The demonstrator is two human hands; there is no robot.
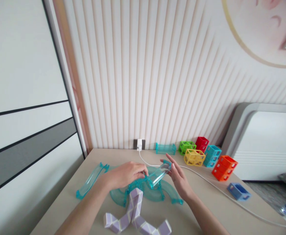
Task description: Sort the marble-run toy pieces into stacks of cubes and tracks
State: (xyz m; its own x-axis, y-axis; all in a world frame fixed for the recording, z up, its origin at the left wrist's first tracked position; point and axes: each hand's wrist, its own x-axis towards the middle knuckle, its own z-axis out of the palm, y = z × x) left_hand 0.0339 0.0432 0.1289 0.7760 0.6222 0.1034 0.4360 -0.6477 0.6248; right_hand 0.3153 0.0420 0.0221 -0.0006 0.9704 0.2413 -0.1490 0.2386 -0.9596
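Observation:
A see-through teal straight track piece (157, 177) is tilted above the table, its far right end between the thumb and fingers of my right hand (178, 178). My left hand (127, 175) is closed, with its fingertips pinching teal plastic at the near left end of that piece; its exact grip is partly hidden. Below both hands lie several curved teal track pieces (169, 192), overlapping one another. Another teal track piece (90, 182) rests left of my left forearm. A lilac and white folding snake puzzle (135, 209) lies in front of the curved pieces.
By the wall stand a teal straight piece (166, 148) and green (185, 147), yellow (194, 157), red (202, 143), teal (211, 155) and orange (224, 168) frame blocks. A blue block (239, 191) lies near the right edge. A white cable (214, 186) runs from the charger (139, 144).

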